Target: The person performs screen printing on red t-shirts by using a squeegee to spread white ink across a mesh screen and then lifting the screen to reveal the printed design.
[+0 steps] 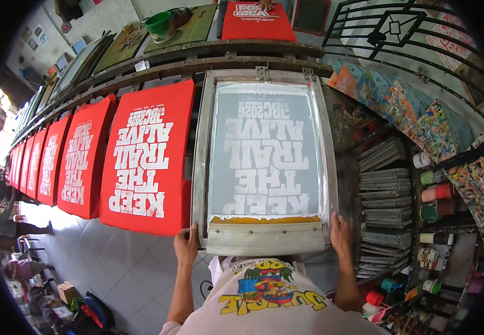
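A screen printing frame [199,167] lies in front of me, its grey mesh [219,184] showing a large block-letter stencil with white ink along the mesh edges. My left hand [186,245] is closed on the frame's near left corner. At the near right corner, my right hand [340,234] grips the frame's side, thumb up along it. Between the hands a wide pale squeegee [264,239] rests across the near end of the frame, by a strip of yellow-brown mesh. Metal hinge clamps [262,72] sit at the far end. Whatever lies beneath the screen is hidden.
Left of the frame, red shirts [183,120] with white lettering lie on boards in a row. Beyond the rail [169,71] are a green bucket [161,27] and another person's hand [266,5] at a red shirt. Stacked frames [386,192] and paint tubs [437,192] stand right.
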Motion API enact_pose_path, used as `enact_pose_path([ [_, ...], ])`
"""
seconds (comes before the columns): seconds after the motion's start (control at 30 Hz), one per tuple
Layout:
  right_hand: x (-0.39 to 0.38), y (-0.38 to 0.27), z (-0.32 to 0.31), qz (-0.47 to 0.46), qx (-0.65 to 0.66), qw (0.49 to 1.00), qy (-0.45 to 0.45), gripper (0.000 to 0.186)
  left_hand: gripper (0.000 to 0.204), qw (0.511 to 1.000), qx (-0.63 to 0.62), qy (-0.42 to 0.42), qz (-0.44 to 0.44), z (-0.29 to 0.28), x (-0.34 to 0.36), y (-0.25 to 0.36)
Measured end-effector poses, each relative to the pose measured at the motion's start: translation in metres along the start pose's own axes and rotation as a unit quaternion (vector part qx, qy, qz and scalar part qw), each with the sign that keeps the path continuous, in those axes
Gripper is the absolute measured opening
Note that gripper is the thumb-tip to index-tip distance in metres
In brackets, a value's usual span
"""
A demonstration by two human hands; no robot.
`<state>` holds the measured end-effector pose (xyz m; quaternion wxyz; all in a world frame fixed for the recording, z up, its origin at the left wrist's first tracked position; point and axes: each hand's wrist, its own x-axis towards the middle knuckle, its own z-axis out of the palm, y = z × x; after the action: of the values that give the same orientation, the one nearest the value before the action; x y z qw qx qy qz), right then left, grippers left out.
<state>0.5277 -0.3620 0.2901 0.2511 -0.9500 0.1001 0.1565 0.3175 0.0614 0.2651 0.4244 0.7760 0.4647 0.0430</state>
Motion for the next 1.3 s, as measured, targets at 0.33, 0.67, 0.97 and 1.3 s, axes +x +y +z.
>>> enact_pose_path([
  [0.33,-0.018,-0.024,-0.023,-0.136,-0.002,0.989,0.063,0.064,0.045,0.992,-0.123,-0.022,-0.003,-0.028,-0.003,0.035],
  [0.67,0.032,-0.027,0.011,-0.083,0.23,0.96,0.14,0.07,0.058,0.988,-0.133,0.033,0.07,0.011,0.037,0.035],
  [0.97,-0.053,-0.106,0.029,-0.2,0.391,0.895,0.076,0.045,0.048,0.967,-0.203,0.152,0.023,-0.118,-0.047,-0.01],
  [1.3,-0.171,-0.167,0.109,-0.275,0.324,0.887,-0.179,0.056,0.06,0.902,-0.219,0.367,-0.053,-0.202,-0.223,-0.244],
])
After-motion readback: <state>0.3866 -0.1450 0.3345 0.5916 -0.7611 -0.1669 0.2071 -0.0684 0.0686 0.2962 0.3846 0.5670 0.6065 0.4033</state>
